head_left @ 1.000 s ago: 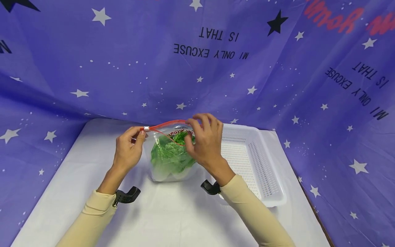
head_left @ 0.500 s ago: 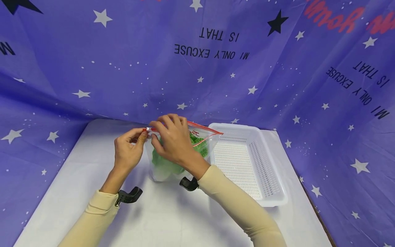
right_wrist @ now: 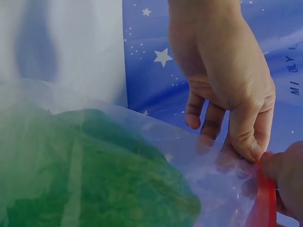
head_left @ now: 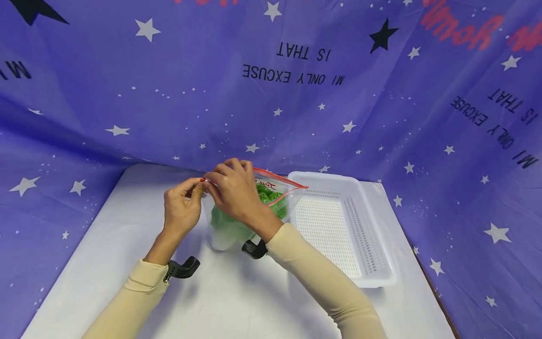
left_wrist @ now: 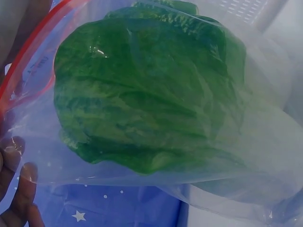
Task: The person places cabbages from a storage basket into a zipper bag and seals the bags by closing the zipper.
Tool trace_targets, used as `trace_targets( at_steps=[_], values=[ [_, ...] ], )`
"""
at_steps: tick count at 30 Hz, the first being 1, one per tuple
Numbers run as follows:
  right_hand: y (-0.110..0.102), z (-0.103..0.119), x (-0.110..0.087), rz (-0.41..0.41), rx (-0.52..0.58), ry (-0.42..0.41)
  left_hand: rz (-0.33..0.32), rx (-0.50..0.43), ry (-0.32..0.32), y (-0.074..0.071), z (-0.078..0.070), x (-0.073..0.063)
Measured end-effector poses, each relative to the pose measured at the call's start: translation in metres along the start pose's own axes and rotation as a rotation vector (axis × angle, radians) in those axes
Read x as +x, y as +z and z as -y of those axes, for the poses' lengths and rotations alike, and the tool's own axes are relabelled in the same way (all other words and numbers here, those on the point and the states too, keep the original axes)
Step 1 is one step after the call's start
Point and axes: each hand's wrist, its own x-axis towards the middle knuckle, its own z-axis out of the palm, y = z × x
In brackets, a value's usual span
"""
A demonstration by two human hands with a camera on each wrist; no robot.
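Note:
A clear zip bag [head_left: 292,200] with a red zip edge [head_left: 275,175] stands on the white table, with a leafy green vegetable like lettuce [left_wrist: 147,90] inside. My left hand [head_left: 183,209] pinches the zip's left corner between thumb and forefinger. Beside it my right hand [head_left: 235,190] pinches the red zip, the two hands' fingertips nearly meeting. The white slider is hidden behind my right fingers. Further right the bag's mouth gapes, its red edges joining at the right corner. In the right wrist view the left hand [right_wrist: 232,80] holds the bag's corner near the right thumb [right_wrist: 274,165].
A white perforated plastic basket [head_left: 383,263] sits to the right of the bag, close to its right corner. A purple star-printed cloth [head_left: 292,117] rises behind the white tabletop [head_left: 237,301] and along both sides.
My right hand has moved left along the bag's mouth to the corner that my left hand holds, and its fingers have closed on the zip. The white slider is now covered.

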Motion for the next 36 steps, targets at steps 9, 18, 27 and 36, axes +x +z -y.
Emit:
trace_targets(
  at_steps=[9,18,27,36],
  values=[
    [0.001,0.0,0.002,0.008,-0.056,-0.019,-0.034,0.052,-0.002,0.0,0.002,-0.002],
    [0.001,-0.002,0.002,-0.007,-0.106,-0.039,-0.06,0.091,0.023,0.001,0.0,-0.002],
    [-0.004,-0.002,0.002,0.022,-0.053,-0.012,-0.066,0.048,0.015,0.001,-0.004,-0.001],
    [-0.001,-0.005,-0.001,-0.01,0.001,0.004,-0.07,-0.046,0.014,-0.002,-0.031,0.002]
  ],
)
